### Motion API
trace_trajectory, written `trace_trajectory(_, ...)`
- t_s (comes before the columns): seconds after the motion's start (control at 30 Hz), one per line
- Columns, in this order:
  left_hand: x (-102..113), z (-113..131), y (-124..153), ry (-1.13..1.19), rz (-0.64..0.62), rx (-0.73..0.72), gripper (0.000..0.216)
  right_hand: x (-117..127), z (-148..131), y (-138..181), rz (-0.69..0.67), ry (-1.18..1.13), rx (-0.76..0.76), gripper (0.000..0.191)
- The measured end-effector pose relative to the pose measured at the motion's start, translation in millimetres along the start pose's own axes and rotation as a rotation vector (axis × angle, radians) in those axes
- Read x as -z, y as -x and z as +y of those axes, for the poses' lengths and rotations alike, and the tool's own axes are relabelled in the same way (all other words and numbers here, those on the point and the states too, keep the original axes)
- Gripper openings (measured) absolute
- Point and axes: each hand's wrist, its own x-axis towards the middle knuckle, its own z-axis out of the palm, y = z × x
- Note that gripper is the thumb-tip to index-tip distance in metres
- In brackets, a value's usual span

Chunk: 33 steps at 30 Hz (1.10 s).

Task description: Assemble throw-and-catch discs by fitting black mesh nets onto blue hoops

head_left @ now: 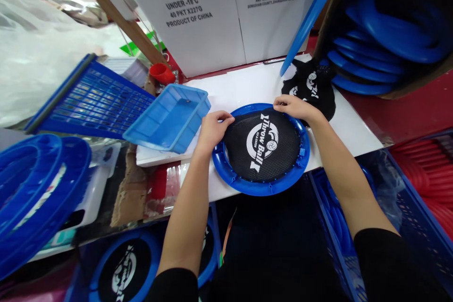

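Note:
A blue plastic ring (260,188) lies on the white board (244,87) with a black mesh net (264,144) printed "Throw Ball" stretched over it. My left hand (212,127) pinches the net's edge at the ring's upper left rim. My right hand (295,106) presses fingers closed on the net's edge at the upper right rim. A pile of loose black nets (314,87) lies just behind my right hand.
A small blue tray (170,118) and a blue slatted crate (88,99) sit to the left. A cardboard box of blue rings (382,33) stands at right, white cartons (198,14) behind. Finished netted rings (123,266) lie below; red rings (432,174) at far right.

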Motion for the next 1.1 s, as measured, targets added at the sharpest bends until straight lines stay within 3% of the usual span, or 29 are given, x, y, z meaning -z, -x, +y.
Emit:
trace_trajectory(0.6,14.0,7.3,4.6,-0.123,-0.091,0.045,0.009,-0.2,-5.1,0.6,-0.021,-0.025,-0.077,0.014)
trace_trajectory(0.73,16.6,5.6,4.8,-0.123,-0.164,-0.028,0.010,-5.4,-4.4,0.3,0.107,-0.011,-0.069,0.016)
trace_trajectory(0.83,17.4,2.9,4.6,-0.161,-0.258,-0.129,0.010,-12.5,-7.2,-0.8,0.203,0.053,0.062,0.016)
trace_trajectory(0.93,17.6,-0.3,3.9,-0.223,-0.322,-0.198,0.012,-19.3,-11.3,-1.3,0.114,0.127,0.224,0.017)
trace_trajectory(1.1,22.1,0.0,4.9,-0.242,-0.292,-0.185,0.008,-22.6,-16.6,-0.5,-0.045,0.157,0.237,0.017)
